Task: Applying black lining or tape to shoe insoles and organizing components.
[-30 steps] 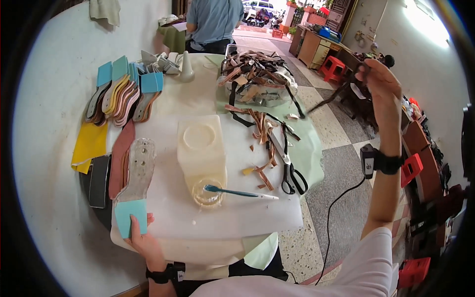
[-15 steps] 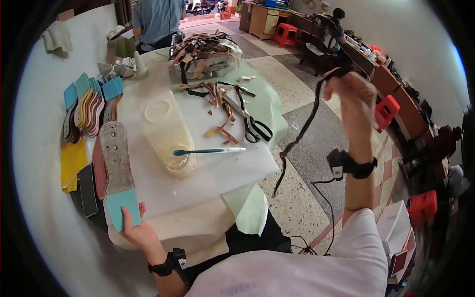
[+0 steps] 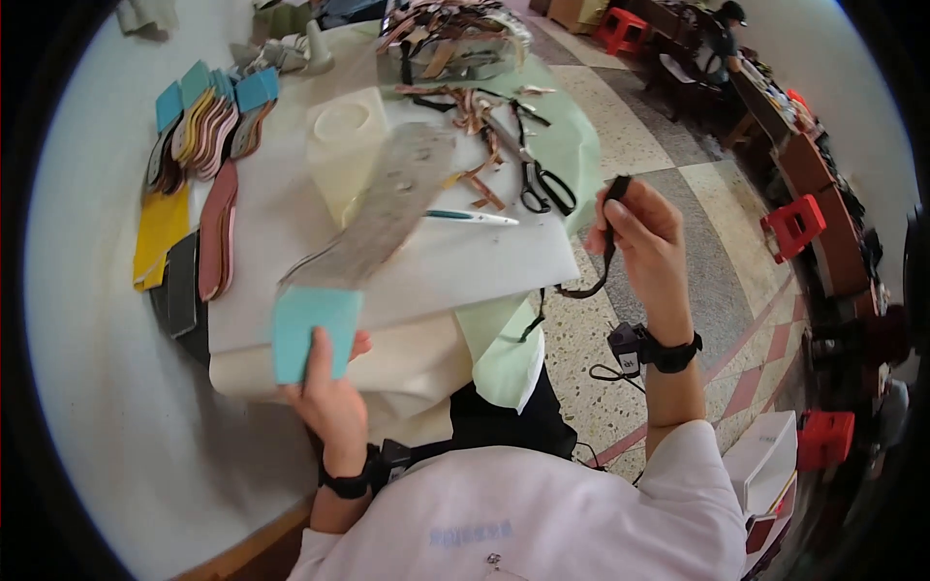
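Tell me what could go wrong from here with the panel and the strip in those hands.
The left hand grips the grey panel only by its teal end, so the long free part might swing and catch the brush, which it partly hides.

The black strip dangles from the right hand, its loose tail in front of the pale green sheet, so it could snag there.

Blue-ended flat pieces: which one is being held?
The grey one, its turquoise end in the left hand; the other blue-ended pieces are bunched at the upper left.
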`<state>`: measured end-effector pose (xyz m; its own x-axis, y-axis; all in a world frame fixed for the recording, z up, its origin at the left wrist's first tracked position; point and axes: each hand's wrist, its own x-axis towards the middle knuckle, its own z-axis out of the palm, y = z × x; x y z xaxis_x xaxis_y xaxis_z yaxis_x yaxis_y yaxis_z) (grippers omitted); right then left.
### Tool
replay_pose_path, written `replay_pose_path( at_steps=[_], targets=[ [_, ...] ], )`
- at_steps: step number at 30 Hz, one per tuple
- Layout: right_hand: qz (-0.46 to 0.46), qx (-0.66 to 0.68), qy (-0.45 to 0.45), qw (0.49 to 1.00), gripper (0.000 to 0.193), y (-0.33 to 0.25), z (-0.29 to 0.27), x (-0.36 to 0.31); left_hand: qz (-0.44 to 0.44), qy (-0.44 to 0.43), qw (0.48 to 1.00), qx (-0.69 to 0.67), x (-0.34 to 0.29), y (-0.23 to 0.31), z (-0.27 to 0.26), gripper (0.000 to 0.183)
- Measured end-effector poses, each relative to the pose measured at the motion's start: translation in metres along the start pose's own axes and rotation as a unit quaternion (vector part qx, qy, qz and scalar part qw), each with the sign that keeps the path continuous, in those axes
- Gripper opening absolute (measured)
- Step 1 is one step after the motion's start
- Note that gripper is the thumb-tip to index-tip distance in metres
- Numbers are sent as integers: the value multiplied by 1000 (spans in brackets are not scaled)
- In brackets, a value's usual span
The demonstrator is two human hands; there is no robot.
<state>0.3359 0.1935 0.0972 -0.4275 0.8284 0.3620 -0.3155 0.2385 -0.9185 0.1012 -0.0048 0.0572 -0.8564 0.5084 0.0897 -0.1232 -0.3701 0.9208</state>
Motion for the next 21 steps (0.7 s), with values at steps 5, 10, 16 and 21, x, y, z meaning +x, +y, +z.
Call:
replay_pose_path(
  at_steps=[5,10,16,21],
  targets=[
    [-16,-62,56,996,17,7,1,-17,17,-82,990,116,-8,-16,20,21],
    [-50,-157,-19,986,14,-12,13,-23,123,-124,973,150,-7,-31,37,26],
    [-73,-266,-157,948,15,-39,45,-10,232,-173,931,222,-7,-34,46,34],
    [-50,-288,-229,928,11,-45,69,10,324,-190,893,250,-5,-34,44,45]
  ],
)
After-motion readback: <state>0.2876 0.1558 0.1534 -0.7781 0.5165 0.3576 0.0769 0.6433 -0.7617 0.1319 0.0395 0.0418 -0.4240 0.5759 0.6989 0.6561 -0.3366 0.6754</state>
